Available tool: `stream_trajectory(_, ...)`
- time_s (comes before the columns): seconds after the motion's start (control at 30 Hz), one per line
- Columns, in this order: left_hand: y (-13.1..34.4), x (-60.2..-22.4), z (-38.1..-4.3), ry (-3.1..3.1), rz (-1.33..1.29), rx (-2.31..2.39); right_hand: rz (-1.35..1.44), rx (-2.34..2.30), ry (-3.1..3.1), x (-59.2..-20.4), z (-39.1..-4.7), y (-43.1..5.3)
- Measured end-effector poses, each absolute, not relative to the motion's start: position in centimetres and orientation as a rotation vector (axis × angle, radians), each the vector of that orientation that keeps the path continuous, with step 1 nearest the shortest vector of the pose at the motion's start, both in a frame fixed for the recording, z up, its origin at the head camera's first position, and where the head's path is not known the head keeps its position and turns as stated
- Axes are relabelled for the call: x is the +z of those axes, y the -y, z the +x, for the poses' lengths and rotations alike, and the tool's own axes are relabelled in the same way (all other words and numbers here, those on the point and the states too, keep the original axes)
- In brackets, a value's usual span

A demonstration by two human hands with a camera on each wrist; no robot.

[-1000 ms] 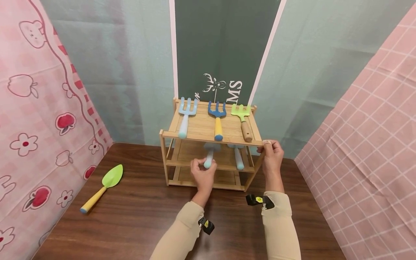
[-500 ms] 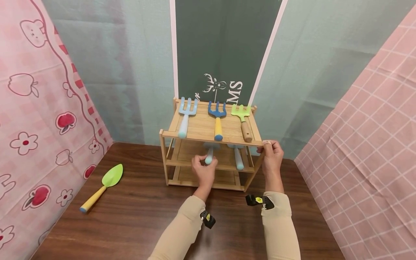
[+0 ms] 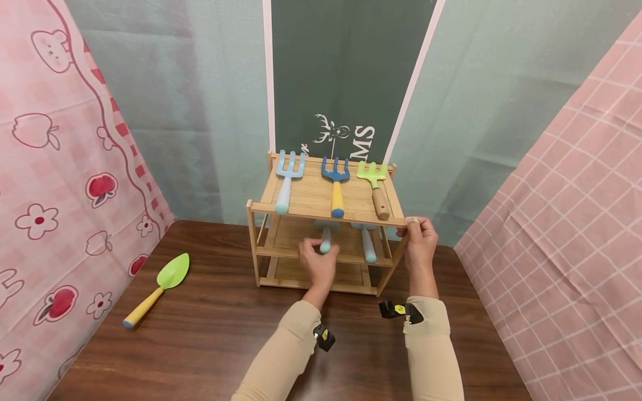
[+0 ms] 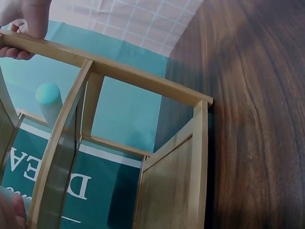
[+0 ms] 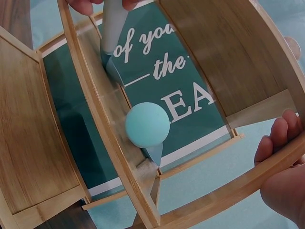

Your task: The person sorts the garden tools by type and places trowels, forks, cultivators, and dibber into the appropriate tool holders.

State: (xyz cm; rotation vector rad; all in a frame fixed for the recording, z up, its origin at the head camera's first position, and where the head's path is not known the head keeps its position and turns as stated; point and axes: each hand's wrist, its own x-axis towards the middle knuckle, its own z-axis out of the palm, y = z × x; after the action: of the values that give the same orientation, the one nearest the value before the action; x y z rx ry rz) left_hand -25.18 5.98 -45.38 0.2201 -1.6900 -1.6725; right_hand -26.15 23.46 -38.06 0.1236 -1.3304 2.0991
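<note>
In the head view, my left hand [image 3: 319, 264] pinches the pale handle end of a light-blue trowel [image 3: 326, 239] at the middle tier of a wooden rack [image 3: 311, 213]. The right wrist view shows fingertips [image 5: 129, 4] on both sides of that handle, its blue blade over the shelf. My right hand [image 3: 421, 242] grips the rack's top front right corner. To the right of the trowel lies another light-blue tool [image 3: 369, 245], its head mostly hidden under the top tier. A light-blue hand fork [image 3: 283, 192], a blue-and-yellow fork [image 3: 337, 195] and a green fork [image 3: 380, 201] rest on top.
A green trowel with a yellow handle [image 3: 150, 305] lies on the brown wooden table [image 3: 200, 340], left of the rack. Behind hangs a teal curtain with a dark green panel [image 3: 346, 67]. Pink cloths [image 3: 567, 223] close off both sides.
My left hand has shifted slightly right and forward, bringing the trowel's handle with it, deeper over the middle tier. The right hand stays on the rack's corner.
</note>
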Motion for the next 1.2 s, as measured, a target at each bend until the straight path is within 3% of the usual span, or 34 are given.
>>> stream_trajectory(1.2, -3.8, -45.8, -23.6, 2.043, 0.013, -1.59, 0.117, 2.093, 1.338, -38.0, -26.0, -23.4)
